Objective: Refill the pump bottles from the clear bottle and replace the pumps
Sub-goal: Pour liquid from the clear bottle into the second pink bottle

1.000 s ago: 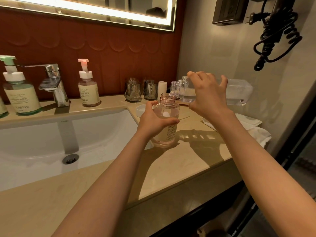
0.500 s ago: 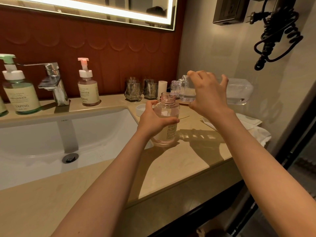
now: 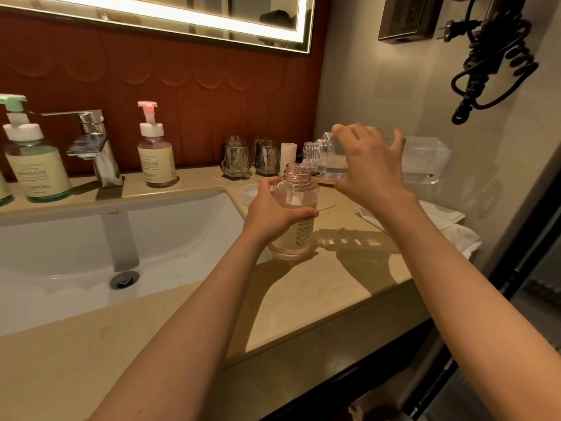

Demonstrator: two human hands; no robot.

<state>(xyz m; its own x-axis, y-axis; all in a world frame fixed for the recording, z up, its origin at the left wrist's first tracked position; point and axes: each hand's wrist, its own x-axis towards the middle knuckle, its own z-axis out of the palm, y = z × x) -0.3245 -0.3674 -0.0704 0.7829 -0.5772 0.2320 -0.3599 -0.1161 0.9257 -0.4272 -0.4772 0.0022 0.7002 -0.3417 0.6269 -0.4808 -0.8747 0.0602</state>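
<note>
**While the Left Hand Steadied, the Right Hand Poured**

As the clear bottle (image 3: 425,161) lay tipped almost on its side above the counter (image 3: 334,275), its ribbed mouth hung just over the threaded neck of the pink bottle (image 3: 300,235). A thin thread of liquid appeared to run down from one into the other. The right hand (image 3: 368,171) gripped the clear bottle from above around its shoulder, fingers curled over the top and thumb underneath. Liquid pooled along the lower side of that bottle.

The pink bottle stood upright on the counter, just beside the right edge of the basin (image 3: 76,253). The left hand (image 3: 273,214) wrapped round its body, with the thumb on the near side and the fingers curling across the front above the pale label. Only a shallow layer of liquid showed in its lower part.

Behind the basin stood a chrome faucet (image 3: 91,141), with a green pump bottle (image 3: 33,165) to its left and a pink pump bottle (image 3: 154,159) to its right, both with pumps fitted. Further right, against the red wall, two glasses (image 3: 236,161) sat side by side. A small white dish (image 3: 250,192) lay just behind the left hand. A white cloth (image 3: 449,229) lay at the far right of the counter, under the right forearm. A lit mirror (image 3: 182,13) hung above, and a coiled cord (image 3: 491,56) dangled on the side wall.
</note>
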